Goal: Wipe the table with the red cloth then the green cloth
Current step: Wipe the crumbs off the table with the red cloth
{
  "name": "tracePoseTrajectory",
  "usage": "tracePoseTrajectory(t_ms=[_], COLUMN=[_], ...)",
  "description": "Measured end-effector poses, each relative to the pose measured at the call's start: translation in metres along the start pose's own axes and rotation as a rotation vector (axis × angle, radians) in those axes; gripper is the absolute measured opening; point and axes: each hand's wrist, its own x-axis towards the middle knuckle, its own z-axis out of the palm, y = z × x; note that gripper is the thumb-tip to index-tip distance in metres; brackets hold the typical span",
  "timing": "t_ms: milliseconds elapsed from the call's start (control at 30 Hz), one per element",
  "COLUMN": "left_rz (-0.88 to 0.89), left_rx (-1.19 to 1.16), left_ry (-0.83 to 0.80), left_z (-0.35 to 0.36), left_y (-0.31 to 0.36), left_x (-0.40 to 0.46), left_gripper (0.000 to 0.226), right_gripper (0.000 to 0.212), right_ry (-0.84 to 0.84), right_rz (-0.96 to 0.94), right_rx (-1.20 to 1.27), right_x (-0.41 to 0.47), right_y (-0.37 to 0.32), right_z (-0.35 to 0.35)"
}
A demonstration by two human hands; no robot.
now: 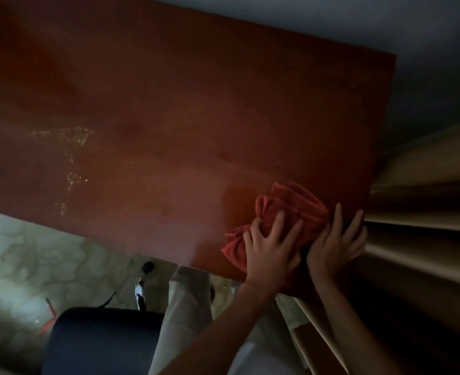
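The red cloth (291, 209) lies bunched near the right front corner of the reddish-brown table (169, 117). My left hand (270, 251) presses flat on the cloth's near side with fingers spread. My right hand (334, 247) rests beside it at the table's right edge, fingers stretched out, touching the cloth's right side. No green cloth is in view. Pale streaks (69, 163) mark the table's left part.
Beige curtain folds (426, 226) hang right against the table's right edge. A dark blue chair (102, 342) stands at the bottom left on a marbled floor (34, 261). My light trouser leg (188, 307) is below the table's front edge.
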Motion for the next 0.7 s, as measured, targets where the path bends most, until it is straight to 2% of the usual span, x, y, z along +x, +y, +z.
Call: tracePoseTrajectory(t_ms=[100,200,400,533,600,700], left_rz=[-0.044,-0.188,-0.546,-0.713,-0.756,-0.744], left_rx=[-0.013,-0.090,-0.042,-0.024,-0.010,-0.012], left_ry=[-0.037,0.031,0.189,0.279,0.322,0.321], left_z=[0.002,-0.006,-0.050,-0.080,-0.084,-0.083], left_y=[-0.011,-0.050,-0.215,-0.313,-0.326,-0.303], left_x=[-0.036,-0.050,-0.046,-0.037,-0.032,-0.020], left_gripper=[0.076,0.075,0.063,0.066,0.065,0.063], right_gripper=[0.050,0.052,0.055,0.053,0.054,0.053], right_ry=[-0.028,-0.043,-0.046,-0.041,-0.055,-0.083], right_rz=[-0.051,-0.003,0.012,0.019,0.042,0.011], right_rx=[-0.037,-0.034,-0.070,-0.060,-0.013,0.021], right_x=[-0.003,-0.002,-0.003,-0.001,0.003,0.003], right_y=[0.004,-0.002,-0.005,-0.007,-0.005,0.000], right_z=[-0.003,-0.002,0.001,-0.001,-0.005,-0.011])
